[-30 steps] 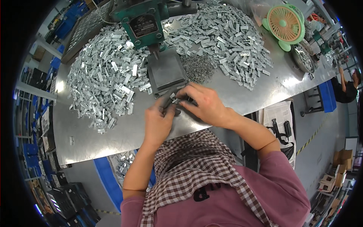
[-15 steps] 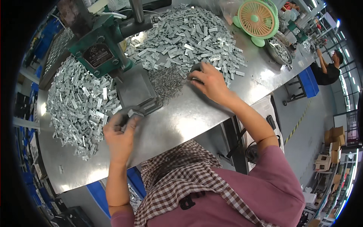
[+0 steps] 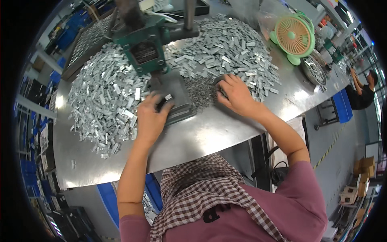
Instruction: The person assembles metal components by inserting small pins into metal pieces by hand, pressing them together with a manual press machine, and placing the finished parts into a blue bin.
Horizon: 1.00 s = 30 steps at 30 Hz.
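My left hand is at the front left of the base of a green bench press. Its darkened thumb and fingers pinch a small silver metal piece over the base, below the ram. My right hand is curled at the right edge of a heap of tiny metal pins. Something dark shows at its fingertips; whether it holds a pin is hidden. Small rectangular metal pieces lie heaped left of the press and behind the pins.
A green and orange fan stands at the back right, beside a metal bowl of parts. The steel table's front edge runs before me. Blue bins sit below. A co-worker sits far right.
My left hand has moved forward and right with the metal piece, from in front of the press base to over it. My right hand stays by the pins. The whole view has shifted.
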Each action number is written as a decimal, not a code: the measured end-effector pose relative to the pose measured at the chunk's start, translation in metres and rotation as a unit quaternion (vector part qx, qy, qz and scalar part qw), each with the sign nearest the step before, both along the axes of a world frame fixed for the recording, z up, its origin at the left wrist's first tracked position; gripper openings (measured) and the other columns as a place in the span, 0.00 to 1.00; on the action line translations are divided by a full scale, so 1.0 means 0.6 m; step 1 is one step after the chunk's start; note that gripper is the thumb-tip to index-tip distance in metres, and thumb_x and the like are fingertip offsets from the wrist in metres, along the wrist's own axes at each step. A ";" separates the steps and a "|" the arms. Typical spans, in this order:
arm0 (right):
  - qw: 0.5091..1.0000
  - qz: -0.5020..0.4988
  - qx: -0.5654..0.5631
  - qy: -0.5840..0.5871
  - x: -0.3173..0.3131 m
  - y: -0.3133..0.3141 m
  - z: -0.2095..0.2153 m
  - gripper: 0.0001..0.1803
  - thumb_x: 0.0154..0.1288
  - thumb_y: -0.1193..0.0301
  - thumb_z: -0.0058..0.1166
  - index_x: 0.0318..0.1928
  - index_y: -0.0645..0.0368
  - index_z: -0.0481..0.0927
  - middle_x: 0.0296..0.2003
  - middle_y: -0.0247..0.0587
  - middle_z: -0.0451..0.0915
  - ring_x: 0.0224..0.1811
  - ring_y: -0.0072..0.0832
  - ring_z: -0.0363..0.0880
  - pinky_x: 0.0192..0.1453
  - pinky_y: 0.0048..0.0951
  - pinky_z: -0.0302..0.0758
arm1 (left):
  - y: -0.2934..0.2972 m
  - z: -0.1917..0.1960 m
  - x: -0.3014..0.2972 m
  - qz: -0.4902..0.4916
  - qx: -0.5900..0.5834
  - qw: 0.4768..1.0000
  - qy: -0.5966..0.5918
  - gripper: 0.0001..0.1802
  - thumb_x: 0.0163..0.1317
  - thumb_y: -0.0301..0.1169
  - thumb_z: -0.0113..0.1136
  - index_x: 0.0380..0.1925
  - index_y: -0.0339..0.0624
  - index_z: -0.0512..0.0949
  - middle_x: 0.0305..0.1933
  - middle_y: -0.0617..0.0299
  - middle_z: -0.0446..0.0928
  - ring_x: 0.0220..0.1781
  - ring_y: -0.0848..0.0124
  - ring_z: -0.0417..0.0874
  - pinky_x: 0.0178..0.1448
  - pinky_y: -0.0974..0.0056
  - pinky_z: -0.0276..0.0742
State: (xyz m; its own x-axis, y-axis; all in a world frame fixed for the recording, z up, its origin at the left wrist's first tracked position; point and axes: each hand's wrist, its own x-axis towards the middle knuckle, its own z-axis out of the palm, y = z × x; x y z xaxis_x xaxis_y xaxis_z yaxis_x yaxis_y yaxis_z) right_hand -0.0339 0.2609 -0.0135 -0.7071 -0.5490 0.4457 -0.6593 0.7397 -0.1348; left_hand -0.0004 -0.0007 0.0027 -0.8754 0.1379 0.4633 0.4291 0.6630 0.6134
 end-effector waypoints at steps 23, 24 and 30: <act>0.955 0.153 -0.154 -0.200 -0.018 -0.152 0.073 0.11 0.56 0.69 0.49 0.36 0.64 0.69 0.33 0.51 0.69 0.36 0.45 0.71 0.39 0.38 0.68 | -0.006 0.008 -0.001 -0.009 0.009 1.000 -0.027 0.13 0.45 0.27 0.63 0.33 0.33 0.78 0.33 0.53 0.77 0.29 0.60 0.78 0.34 0.64 0.72; 0.961 0.152 -0.128 -0.190 -0.017 -0.154 0.080 0.11 0.56 0.70 0.49 0.37 0.64 0.69 0.34 0.50 0.69 0.36 0.45 0.71 0.39 0.37 0.68 | -0.007 0.007 -0.001 -0.008 0.014 0.999 -0.038 0.12 0.45 0.28 0.63 0.31 0.34 0.78 0.33 0.53 0.77 0.32 0.58 0.77 0.36 0.61 0.72; 0.986 0.163 0.010 -0.038 -0.015 -0.158 0.080 0.12 0.54 0.71 0.52 0.38 0.61 0.70 0.36 0.48 0.70 0.38 0.44 0.72 0.39 0.36 0.70 | -0.008 0.012 -0.008 -0.005 0.034 0.996 -0.085 0.11 0.46 0.30 0.62 0.30 0.36 0.78 0.32 0.51 0.76 0.34 0.55 0.77 0.38 0.58 0.71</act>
State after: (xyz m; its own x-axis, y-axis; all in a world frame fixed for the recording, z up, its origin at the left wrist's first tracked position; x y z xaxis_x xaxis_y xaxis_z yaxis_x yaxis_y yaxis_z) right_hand -0.0431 0.1660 0.0347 -0.5223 -0.7612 0.3843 -0.8512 0.4926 -0.1811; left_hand -0.0052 -0.0053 0.0096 -0.9410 0.1195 0.3165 0.3207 0.6136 0.7216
